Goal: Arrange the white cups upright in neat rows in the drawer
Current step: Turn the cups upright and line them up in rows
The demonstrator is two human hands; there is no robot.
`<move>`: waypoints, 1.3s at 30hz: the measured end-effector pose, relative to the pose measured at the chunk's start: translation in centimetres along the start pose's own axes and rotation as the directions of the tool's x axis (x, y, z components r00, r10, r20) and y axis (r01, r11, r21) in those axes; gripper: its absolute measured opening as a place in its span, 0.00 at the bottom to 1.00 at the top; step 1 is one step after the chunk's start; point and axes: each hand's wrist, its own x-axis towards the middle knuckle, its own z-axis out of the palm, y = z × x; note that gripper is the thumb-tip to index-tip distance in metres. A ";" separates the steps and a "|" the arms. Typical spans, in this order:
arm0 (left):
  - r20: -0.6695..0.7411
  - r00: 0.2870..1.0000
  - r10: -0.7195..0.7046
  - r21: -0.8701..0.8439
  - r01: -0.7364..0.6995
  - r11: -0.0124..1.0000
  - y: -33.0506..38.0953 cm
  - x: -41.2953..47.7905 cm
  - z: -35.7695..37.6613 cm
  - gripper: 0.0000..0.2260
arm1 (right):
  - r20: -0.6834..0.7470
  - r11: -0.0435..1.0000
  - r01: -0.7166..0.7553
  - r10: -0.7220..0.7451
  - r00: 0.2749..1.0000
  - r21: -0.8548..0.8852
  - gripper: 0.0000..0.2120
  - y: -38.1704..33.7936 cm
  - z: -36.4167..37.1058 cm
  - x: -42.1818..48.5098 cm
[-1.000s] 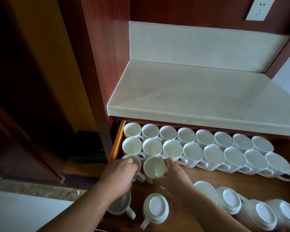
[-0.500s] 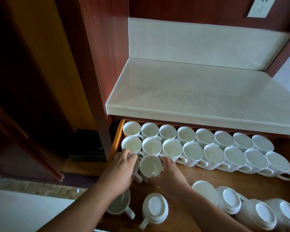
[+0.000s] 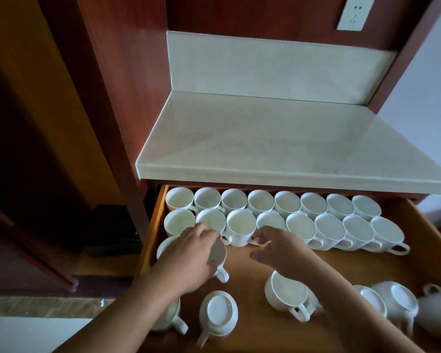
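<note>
Drawer [image 3: 415, 225]: warm orange-brown wood, smooth, pulled out beneath a pale polished stone counter [image 3: 278, 138]. Two full back rows [image 3: 273, 212] of glossy white ceramic cups stand upright, rims close together, handles toward the front.

Change noted: half a second ago both hands flanked the first two cups of a third row; now the right hand [image 3: 278, 248] has let its cup go and hangs with fingers spread and nothing in them, near a second-row handle. The left hand [image 3: 189, 258] has shifted onto the second cup [image 3: 218, 253], clamped around its round wall, looped handle pointing front. The row's first cup [image 3: 164, 244] sits beside the drawer's left wall. Judgement: the third row is barely begun.

Remaining: an upright cup [image 3: 287, 293] mid-drawer, an inverted cup [image 3: 218, 310] showing its ringed foot, and more loose cups [image 3: 392, 301] at front right.
</note>
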 end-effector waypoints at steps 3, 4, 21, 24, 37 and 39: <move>0.053 0.996 0.071 0.004 -0.071 0.997 2.7 1.8 0.9 0.21 | -0.006 0.990 -0.039 0.039 0.999 -0.134 0.28 2.9 -3.1 -1.2; 0.068 0.994 0.082 0.018 -0.084 0.996 3.5 2.1 1.2 0.20 | 0.014 0.985 -0.036 0.039 0.999 -0.171 0.28 3.7 -3.5 -1.5; 0.238 0.971 -0.037 0.132 0.005 0.991 5.7 -0.2 2.9 0.20 | 0.151 0.893 0.228 -0.183 0.972 -0.388 0.40 8.5 1.7 -3.5; 0.159 0.982 -0.099 0.141 0.077 0.987 4.0 -0.2 2.1 0.15 | 0.163 0.902 0.251 -0.205 0.965 -0.351 0.38 8.0 1.6 -2.9; 0.102 0.988 -0.113 0.182 0.093 0.979 2.1 0.5 3.0 0.08 | 0.098 0.989 0.101 -0.090 0.991 -0.108 0.42 3.7 3.8 0.5; 0.107 0.988 -0.108 0.196 0.086 0.977 1.8 0.6 3.3 0.07 | 0.089 0.994 0.053 -0.044 0.995 -0.095 0.40 3.9 4.0 0.3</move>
